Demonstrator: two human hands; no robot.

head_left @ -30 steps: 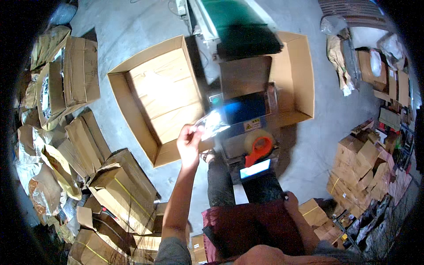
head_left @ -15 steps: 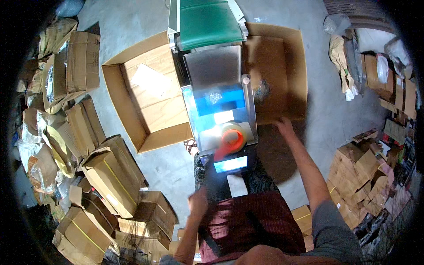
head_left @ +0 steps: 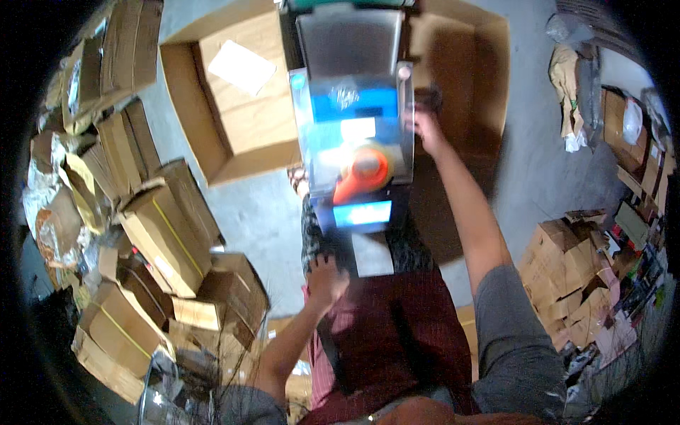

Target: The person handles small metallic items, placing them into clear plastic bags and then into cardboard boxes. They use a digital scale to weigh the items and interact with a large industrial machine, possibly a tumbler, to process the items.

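Note:
A machine with a steel top (head_left: 350, 49) and a blue panel stands in front of me. An orange tape dispenser (head_left: 361, 173) lies on its near end, above a small lit blue screen (head_left: 363, 214). My right hand (head_left: 427, 131) reaches along the machine's right side, next to a small dark object (head_left: 433, 95); the blur hides its grip. My left hand (head_left: 326, 280) rests with curled fingers on the dark red cloth (head_left: 397, 333) over my lap, just below the machine's near end.
A large open cardboard box (head_left: 237, 120) holding a white sheet (head_left: 241, 67) sits left of the machine, and another open box (head_left: 489, 78) sits to its right. Flattened and stacked cartons (head_left: 163, 234) crowd the left side. More small boxes (head_left: 567, 262) pile up at right on the grey concrete floor.
My left hand came down from the machine's front to my lap. My right arm stretched forward to the machine's right side. The view tipped forward over the machine.

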